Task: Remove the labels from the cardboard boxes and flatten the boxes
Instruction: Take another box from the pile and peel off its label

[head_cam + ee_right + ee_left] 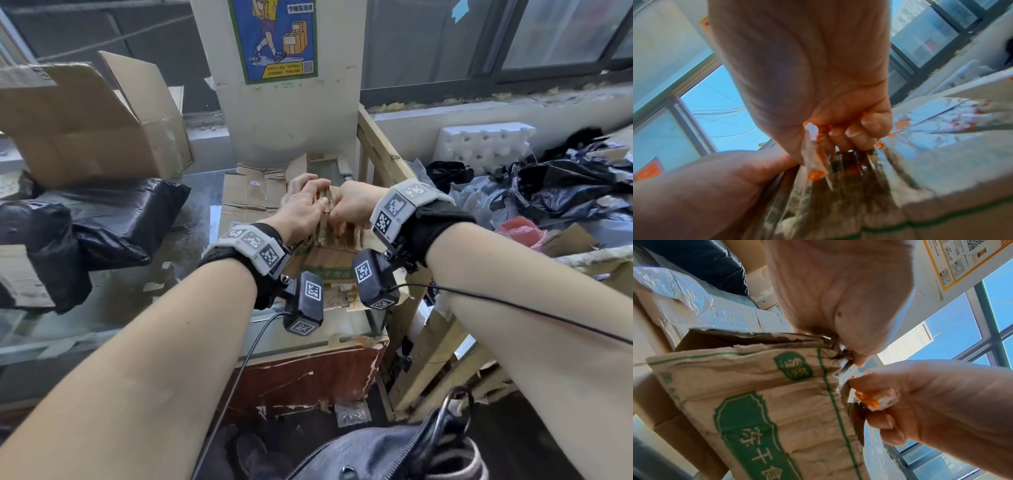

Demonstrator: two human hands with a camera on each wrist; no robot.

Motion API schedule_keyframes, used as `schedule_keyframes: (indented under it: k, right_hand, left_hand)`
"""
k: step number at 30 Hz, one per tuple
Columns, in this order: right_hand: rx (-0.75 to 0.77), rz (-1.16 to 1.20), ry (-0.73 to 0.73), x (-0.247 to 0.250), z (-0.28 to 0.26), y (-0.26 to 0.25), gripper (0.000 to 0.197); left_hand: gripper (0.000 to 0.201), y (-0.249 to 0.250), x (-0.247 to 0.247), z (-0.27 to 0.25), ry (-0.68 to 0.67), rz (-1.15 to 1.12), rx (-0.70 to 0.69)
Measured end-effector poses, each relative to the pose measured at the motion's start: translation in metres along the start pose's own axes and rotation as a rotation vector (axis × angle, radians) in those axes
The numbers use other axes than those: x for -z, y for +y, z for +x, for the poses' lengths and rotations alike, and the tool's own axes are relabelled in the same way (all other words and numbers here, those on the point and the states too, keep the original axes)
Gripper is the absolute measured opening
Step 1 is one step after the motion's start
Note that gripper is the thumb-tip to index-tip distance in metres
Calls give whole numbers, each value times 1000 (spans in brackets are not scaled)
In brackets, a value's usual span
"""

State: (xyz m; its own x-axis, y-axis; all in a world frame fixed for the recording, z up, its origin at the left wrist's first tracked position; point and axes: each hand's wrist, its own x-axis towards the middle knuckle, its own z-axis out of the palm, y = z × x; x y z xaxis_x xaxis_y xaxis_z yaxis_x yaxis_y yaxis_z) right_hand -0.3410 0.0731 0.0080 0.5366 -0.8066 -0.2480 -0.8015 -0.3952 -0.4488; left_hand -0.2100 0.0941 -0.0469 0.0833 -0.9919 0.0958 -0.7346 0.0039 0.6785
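Note:
A worn cardboard box (329,255) with green print stands on a glass-topped counter (191,212), in front of me at the centre. My left hand (320,205) grips its torn top edge, thumb on the near side. My right hand (337,222) is right beside it, fingers curled round a strip of clear tape with orange print. In the left wrist view the tape strip (873,400) stretches from the box (777,402) corner into the right hand (920,402). The right wrist view shows the tape strip (815,164) bunched in the curled fingers (859,129), still joined to the box (941,178).
Flattened cardboard (253,192) lies behind the box. A large open carton (85,120) and black plastic bags (85,222) fill the left. A wooden crate frame (383,150), white foam (486,144) and a heap of dark bags (565,185) are on the right.

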Motion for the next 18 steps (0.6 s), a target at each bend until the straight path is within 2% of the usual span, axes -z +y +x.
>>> schedule_keyframes:
  k: [2, 5, 9, 10, 12, 15, 18]
  right_hand:
    - [23, -83, 4, -3, -3, -4, 15]
    - [59, -244, 10, -5, -4, -5, 33]
    - [63, -206, -12, -2, -6, -2, 25]
    - [52, -174, -5, -2, -6, -2, 27]
    - [21, -104, -6, 1, -6, 0, 26]
    - [-6, -54, -4, 5, -7, 5, 21]
    - [14, -52, 10, 6, -5, 5, 16]
  left_hand:
    - [39, 1, 1, -3, 2, 10, -3]
    - [39, -2, 4, -6, -2, 25, -1]
    - [44, 5, 11, -9, -68, 57, 37]
    - [49, 10, 15, -10, -94, 53, 68]
    - [74, 21, 23, -11, -165, 117, 123]
    - [104, 35, 28, -11, -293, 511, 58]
    - [122, 37, 21, -8, -363, 650, 18]
